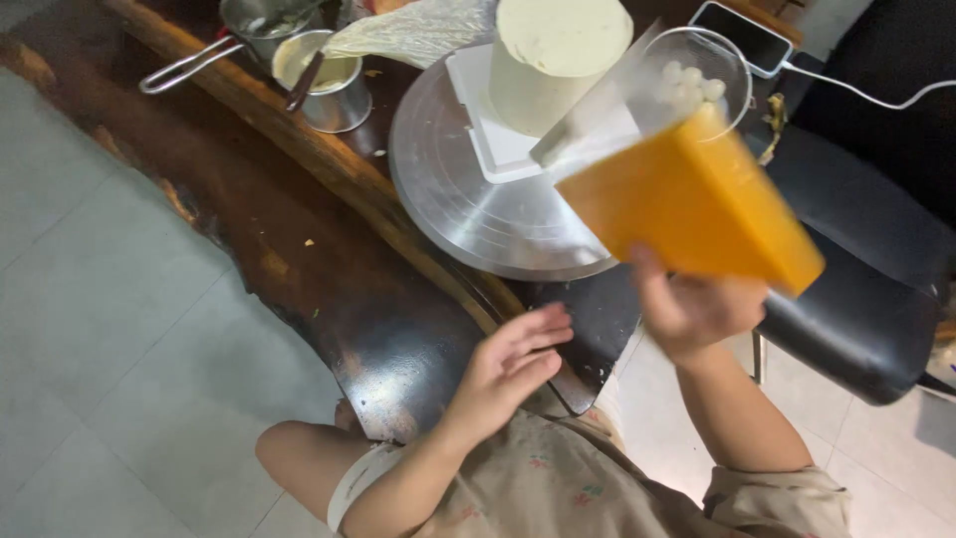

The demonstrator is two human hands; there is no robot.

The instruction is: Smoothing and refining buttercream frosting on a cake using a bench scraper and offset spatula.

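Floral-print clothing fills the bottom edge, and two bare arms come up from it. One left hand (513, 361) hangs at about six o'clock, fingers spread loose and open, holding nothing, just over the rim of the dark wooden surface (299, 249). One right hand (697, 309) sits at about four o'clock, closed around the lower edge of one orange scraper (687, 204), a broad flat wedge tilted up toward one o'clock. Its pale narrow blade edge (588, 125) reaches in toward the one cake (553, 60); the blur keeps me from telling whether it touches the side.

That cake, a tall cylinder coated in cream, stands at twelve o'clock on one white square board (488, 139), and the board rests on one round metal turntable (468, 199), right of centre on the surface. Just behind the scraper, at one o'clock, one clear round container (712, 70) shows small white balls inside; too blurred to count them.

Over at eleven o'clock, two metal vessels: one small cup (329, 85) with cream in it and a dark-handled tool leaning inside, and one long-handled pot (254, 25) behind it. One crumpled piping bag (418, 30) lies between the cup and the cake.

Top right, one phone (747, 35) with one white cable (866, 95) plugged in. One black chair (866, 289) stands at three o'clock, and grey floor tiles (110, 339) spread across the left.
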